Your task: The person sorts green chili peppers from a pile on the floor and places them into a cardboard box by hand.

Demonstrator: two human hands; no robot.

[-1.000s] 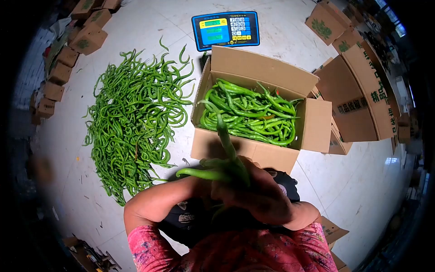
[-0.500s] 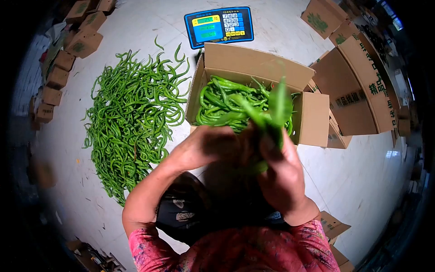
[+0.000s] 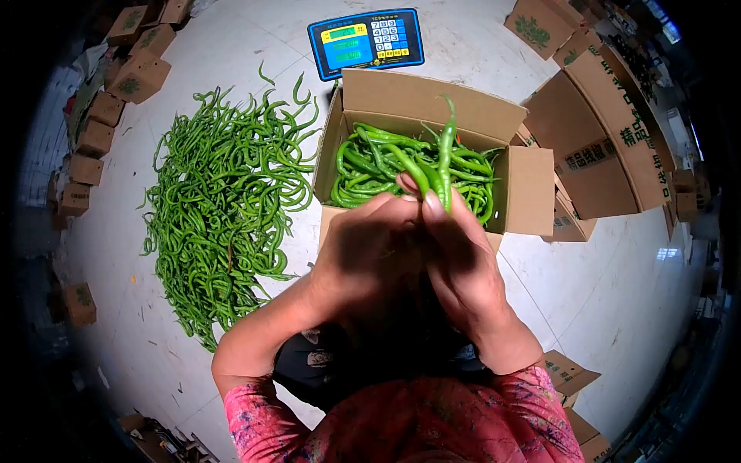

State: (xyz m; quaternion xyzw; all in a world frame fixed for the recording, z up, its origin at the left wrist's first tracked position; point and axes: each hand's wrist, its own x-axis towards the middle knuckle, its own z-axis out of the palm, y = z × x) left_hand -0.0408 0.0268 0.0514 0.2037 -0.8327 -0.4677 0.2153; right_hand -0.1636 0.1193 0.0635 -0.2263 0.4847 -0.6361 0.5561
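A few long green chili peppers (image 3: pixel 443 166) stick up from between my two hands, just in front of the open cardboard box (image 3: pixel 432 92). My right hand (image 3: pixel 467 258) is closed on them, its thumb pressed along their lower ends. Against it, my left hand (image 3: pixel 367 243) is curled with its fingers bent inward, meeting the same peppers; shadow hides part of its grip. More green chili peppers (image 3: pixel 370 166) lie inside the box behind the hands. To the left, a large heap of thin, curly green chili peppers (image 3: pixel 224 208) spreads over the floor.
A blue-framed digital scale display (image 3: pixel 367 43) stands behind the box. Large printed cartons (image 3: pixel 598 147) lean at the right, with flaps (image 3: pixel 567 374) of another at lower right. Smaller boxes (image 3: pixel 139 76) line the left side. The pale tiled floor (image 3: pixel 309 100) has scattered stem bits.
My hands have drawn together, and the peppers, blurred before, now stand steadier and slightly further left. The whole view has shifted a little.
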